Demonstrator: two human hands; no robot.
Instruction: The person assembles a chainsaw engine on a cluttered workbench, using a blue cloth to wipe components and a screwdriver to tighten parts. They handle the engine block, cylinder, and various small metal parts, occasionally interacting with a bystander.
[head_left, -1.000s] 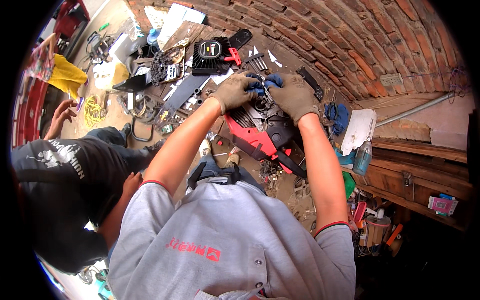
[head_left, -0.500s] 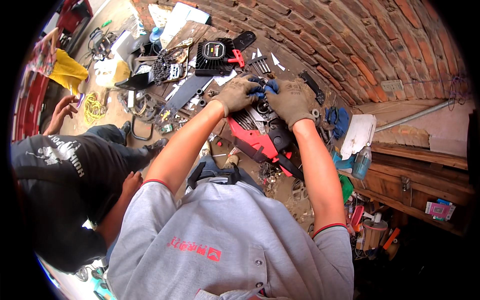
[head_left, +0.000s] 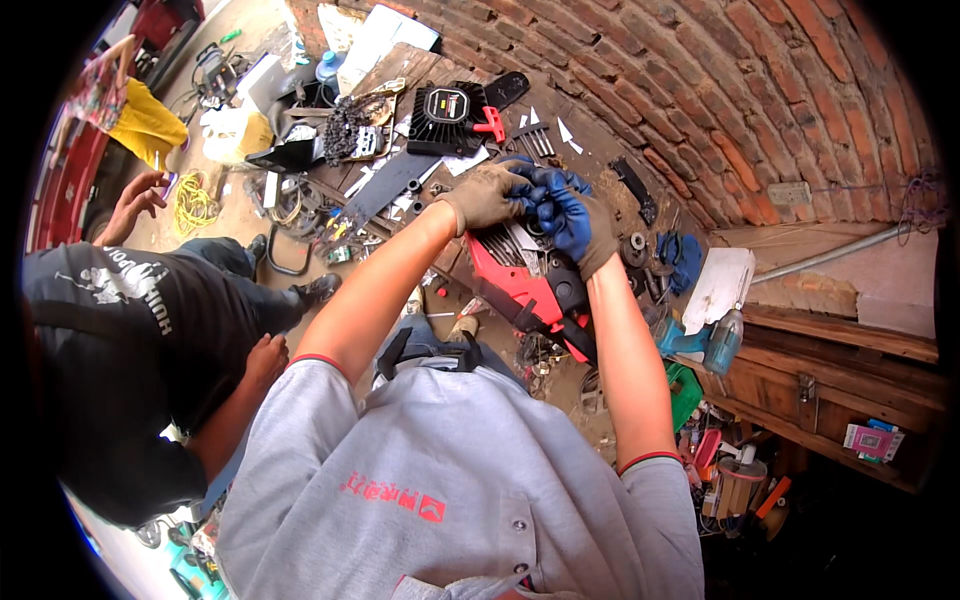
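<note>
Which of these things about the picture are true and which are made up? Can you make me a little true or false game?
1. Both hands, the left hand and the right hand, wear gloves. True.
2. The machine body under the hands is green. False: it is red and black.
3. The wall behind is brick. True.
4. The black cover with the red handle lies under the right hand. False: it lies apart, farther away.
5. Another person in a dark shirt is on the left. True.
</note>
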